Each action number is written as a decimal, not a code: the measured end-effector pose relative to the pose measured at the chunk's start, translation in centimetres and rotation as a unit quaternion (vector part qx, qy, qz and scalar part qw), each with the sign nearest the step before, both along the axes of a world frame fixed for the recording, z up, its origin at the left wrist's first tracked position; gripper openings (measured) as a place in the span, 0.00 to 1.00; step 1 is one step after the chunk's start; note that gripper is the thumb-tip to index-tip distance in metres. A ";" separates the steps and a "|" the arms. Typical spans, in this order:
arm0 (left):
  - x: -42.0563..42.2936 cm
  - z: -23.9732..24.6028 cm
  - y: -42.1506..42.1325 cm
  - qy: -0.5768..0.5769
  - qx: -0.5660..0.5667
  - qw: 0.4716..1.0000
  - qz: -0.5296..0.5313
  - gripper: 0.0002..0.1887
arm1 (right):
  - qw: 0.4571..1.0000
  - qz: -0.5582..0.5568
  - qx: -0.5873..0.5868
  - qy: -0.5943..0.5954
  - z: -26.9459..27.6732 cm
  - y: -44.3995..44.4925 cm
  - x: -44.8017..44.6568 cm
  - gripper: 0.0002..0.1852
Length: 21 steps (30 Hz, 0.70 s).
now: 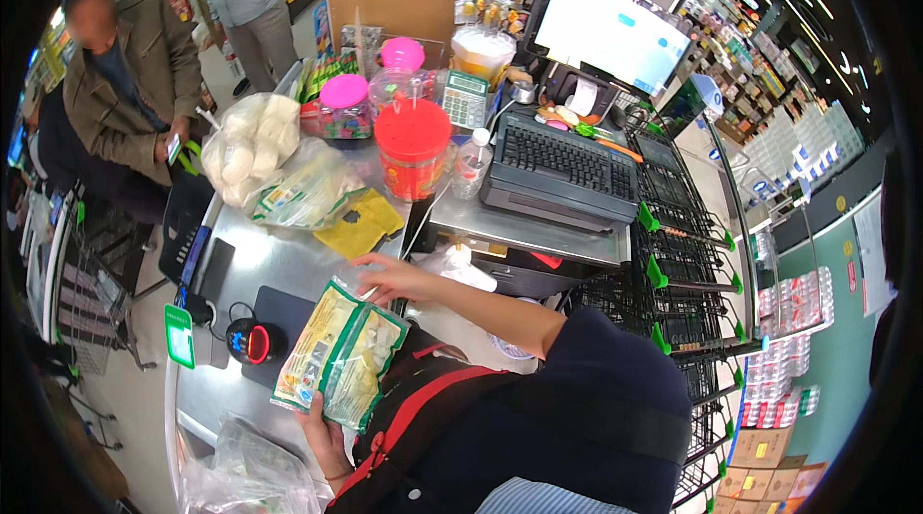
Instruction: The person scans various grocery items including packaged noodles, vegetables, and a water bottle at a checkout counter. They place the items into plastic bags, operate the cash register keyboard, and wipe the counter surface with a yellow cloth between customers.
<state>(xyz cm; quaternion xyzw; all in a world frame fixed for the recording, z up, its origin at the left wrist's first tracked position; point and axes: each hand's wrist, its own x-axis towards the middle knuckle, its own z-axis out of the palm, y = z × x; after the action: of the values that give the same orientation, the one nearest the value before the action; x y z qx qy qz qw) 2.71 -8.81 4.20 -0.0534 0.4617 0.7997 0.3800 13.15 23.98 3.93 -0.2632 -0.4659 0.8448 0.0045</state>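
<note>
A flat plastic food package (342, 355) with green edges and a clear window rests in my left hand (323, 435), gripped at its lower end. Pale pieces show through the window. Over the package's upper end is my right hand (393, 279), fingers spread and overlapping the edge; whether they pinch it is unclear. Beneath lies a dark flat pad (270, 305) on the metal counter (238, 254). Beside the pad stands a round black scanner (254, 341) with a red-lit ring. A crumpled clear plastic bag (249, 471) is near my left hand.
Along the counter are a bag of white buns (252, 139), a green-marked bag (310, 189), a yellow cloth (360, 225), a red-lidded tub (412, 146), a bottle (472, 164) and a keyboard (566, 168). A person (130, 81) holding a phone stands across the counter; another stands behind.
</note>
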 end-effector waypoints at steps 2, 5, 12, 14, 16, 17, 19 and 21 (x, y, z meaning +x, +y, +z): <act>-0.2 -0.6 1.9 0.058 -0.016 0.997 -0.040 0.35 | 0.984 -0.151 0.087 -0.030 -3.4 3.5 4.7 0.22; -0.4 -2.1 5.1 0.122 -0.023 0.991 -0.055 0.36 | 0.895 -0.402 0.191 0.026 -5.4 9.5 13.1 0.12; 0.2 -0.9 9.1 0.183 -0.042 0.982 -0.001 0.34 | 0.501 -0.460 0.693 -0.238 0.6 20.0 24.2 0.18; -0.1 -0.8 9.2 0.206 -0.071 0.976 -0.013 0.34 | 0.469 -0.407 0.745 -0.242 1.2 22.1 24.3 0.21; -0.2 -0.8 9.4 0.231 -0.102 0.968 -0.020 0.32 | 0.465 -0.363 0.767 -0.250 0.4 24.2 23.7 0.25; -0.2 -0.9 9.4 0.231 -0.111 0.966 -0.023 0.32 | 0.477 -0.349 0.761 -0.268 0.1 24.8 23.2 0.25; -0.3 -1.1 9.5 0.234 -0.128 0.963 -0.027 0.31 | 0.499 -0.323 0.746 -0.301 0.1 25.5 21.8 0.25; -0.1 -1.2 9.7 0.261 -0.137 0.955 -0.023 0.31 | 0.528 -0.289 0.718 -0.349 0.0 25.6 21.2 0.24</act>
<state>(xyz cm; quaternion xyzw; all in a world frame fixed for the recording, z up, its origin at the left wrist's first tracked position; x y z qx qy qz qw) 2.59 0.88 2.96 0.1169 0.6510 0.7058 0.2537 34.32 49.55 3.94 -0.5653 -0.7781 0.0187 0.2732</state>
